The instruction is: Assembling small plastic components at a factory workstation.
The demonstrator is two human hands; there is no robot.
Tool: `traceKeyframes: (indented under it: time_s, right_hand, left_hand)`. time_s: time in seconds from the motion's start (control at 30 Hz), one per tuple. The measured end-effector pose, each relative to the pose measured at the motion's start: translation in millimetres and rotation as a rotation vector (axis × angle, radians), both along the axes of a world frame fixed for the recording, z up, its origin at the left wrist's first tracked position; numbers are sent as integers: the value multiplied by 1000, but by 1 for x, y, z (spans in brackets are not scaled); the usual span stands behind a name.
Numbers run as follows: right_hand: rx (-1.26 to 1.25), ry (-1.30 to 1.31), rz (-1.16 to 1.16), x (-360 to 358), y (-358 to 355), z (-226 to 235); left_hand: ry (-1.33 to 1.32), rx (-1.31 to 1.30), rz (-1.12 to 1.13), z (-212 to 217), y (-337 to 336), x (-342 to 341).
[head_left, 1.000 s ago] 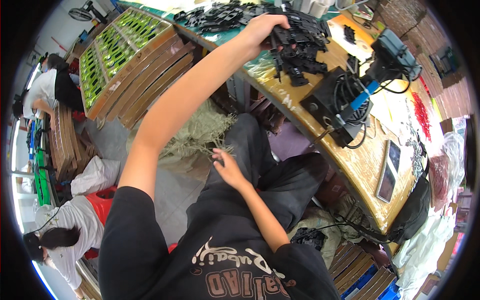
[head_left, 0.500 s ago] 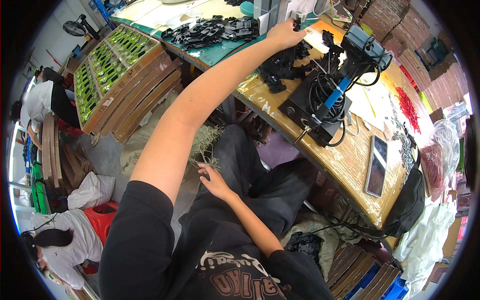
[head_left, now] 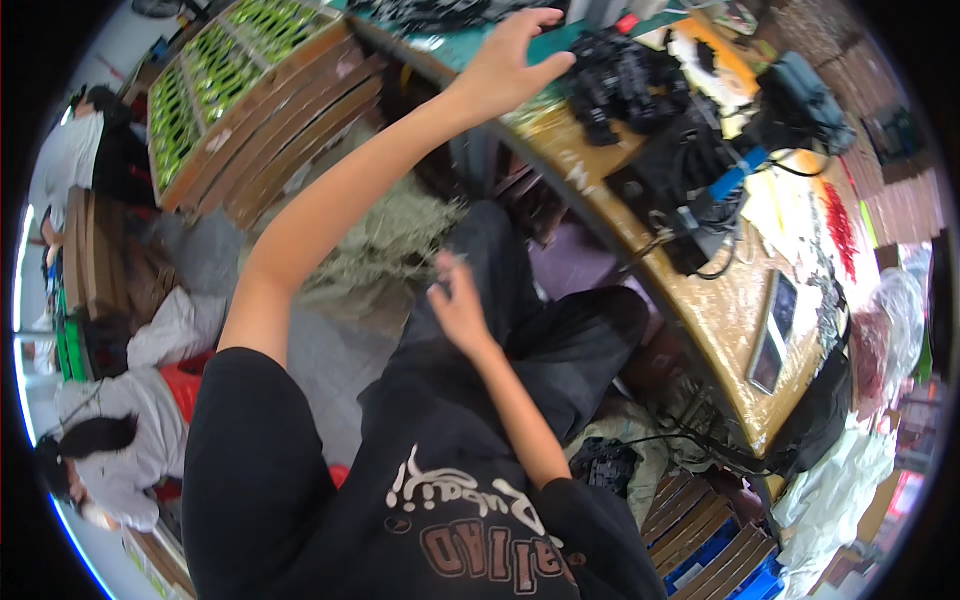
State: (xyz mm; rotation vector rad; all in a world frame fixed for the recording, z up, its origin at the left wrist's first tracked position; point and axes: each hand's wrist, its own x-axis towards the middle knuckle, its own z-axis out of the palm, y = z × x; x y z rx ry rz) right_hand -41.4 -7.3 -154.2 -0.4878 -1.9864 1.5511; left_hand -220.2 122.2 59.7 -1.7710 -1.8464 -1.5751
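Altogether, two hands (head_left: 500, 70) (head_left: 464, 312) show, one spread near perhaps two black-part heaps (head_left: 630, 82) (head_left: 430, 12).

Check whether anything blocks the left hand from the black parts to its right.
Nothing visible does: the left hand is open beside the black parts. The black box stands off that path, toward the picture's lower right.

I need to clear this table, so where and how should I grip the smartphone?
Grip the smartphone by its long edges, near mid-length, probably coming with the right hand over the near edge of the table: it lies flat and thin, one long side roughly facing that edge, with bare surface between.
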Motion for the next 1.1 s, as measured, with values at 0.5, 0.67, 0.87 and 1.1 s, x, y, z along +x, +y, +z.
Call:
traceKeyframes:
  time_s: [0.5,0.67,0.87,1.1]
  right_hand:
    - [-167,-113,-13,-43,18,56]
    - [-32,-161,522,-115,-44,49]
    - [-37,-225,791,-171,-69,31]
    - [270,-305,344,-225,-17,-14]
  left_hand:
    - [314,-1242,546,-188,-358,-93]
    - [321,-1400,581,-211,-376,-157]
    - [-404,-727,621,-195,-373,-243]
    - [-342,-432,1145,-193,-417,-283]
